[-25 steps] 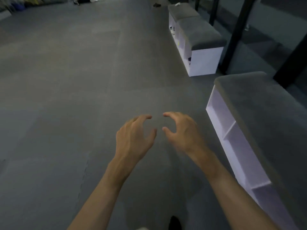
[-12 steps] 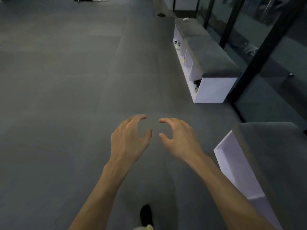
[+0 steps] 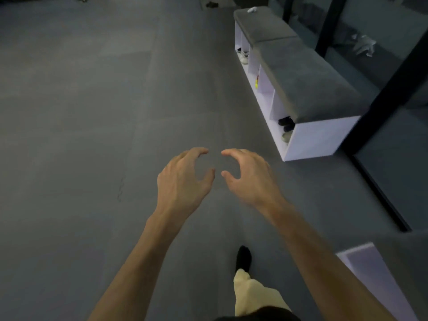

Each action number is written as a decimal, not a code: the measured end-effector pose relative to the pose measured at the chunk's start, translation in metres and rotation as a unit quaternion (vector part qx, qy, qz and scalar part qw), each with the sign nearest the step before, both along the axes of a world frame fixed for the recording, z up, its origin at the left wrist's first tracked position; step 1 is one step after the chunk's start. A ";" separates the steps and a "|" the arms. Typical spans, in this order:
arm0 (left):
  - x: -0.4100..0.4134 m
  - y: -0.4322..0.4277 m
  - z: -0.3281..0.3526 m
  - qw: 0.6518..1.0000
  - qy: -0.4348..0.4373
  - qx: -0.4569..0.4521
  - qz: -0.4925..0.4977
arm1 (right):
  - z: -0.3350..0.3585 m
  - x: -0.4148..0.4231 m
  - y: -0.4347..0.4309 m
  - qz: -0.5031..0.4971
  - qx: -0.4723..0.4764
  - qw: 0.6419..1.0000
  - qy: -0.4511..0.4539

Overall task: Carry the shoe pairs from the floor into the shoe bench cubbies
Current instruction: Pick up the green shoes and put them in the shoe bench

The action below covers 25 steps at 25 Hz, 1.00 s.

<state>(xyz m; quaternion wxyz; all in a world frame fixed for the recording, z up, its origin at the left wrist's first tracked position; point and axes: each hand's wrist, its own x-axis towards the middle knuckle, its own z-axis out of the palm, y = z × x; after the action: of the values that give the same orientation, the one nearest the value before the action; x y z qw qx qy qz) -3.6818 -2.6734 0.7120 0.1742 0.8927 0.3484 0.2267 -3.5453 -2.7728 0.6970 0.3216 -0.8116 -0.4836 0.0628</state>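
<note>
Shoe pairs (image 3: 286, 123) are already sitting in some shoe bench cubbies (image 3: 276, 107); I am holding my left hand (image 3: 183, 179) and right hand (image 3: 250, 177) loosely curled, empty, likely fetching more.

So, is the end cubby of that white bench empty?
Not empty: dark shoes and a pale shoe sit inside the end cubby of the bench.

We have a single view, worn on the head, facing forward and down: left hand (image 3: 183, 179) and right hand (image 3: 251, 179) near the lens, floor (image 3: 92, 135) stretching ahead, shoe bench (image 3: 301, 77) farther off right.
</note>
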 end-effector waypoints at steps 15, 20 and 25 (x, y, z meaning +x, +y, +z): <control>0.359 0.517 -0.009 0.997 -0.053 -0.026 0.045 | 0.012 0.366 0.524 0.046 -0.039 0.997 -0.044; 0.478 0.692 0.004 0.999 -0.022 -0.042 0.021 | 0.021 0.475 0.692 0.006 -0.057 0.998 -0.022; 0.599 0.857 -0.015 0.999 -0.002 -0.044 0.016 | -0.005 0.599 0.855 -0.008 -0.047 0.999 -0.002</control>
<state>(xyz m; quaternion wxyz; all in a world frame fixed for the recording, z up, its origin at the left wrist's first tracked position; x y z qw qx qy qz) -3.0825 -1.8160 0.6969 0.2104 0.8780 0.3718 0.2160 -2.9467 -1.9174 0.6923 0.2830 -0.8297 -0.4742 0.0813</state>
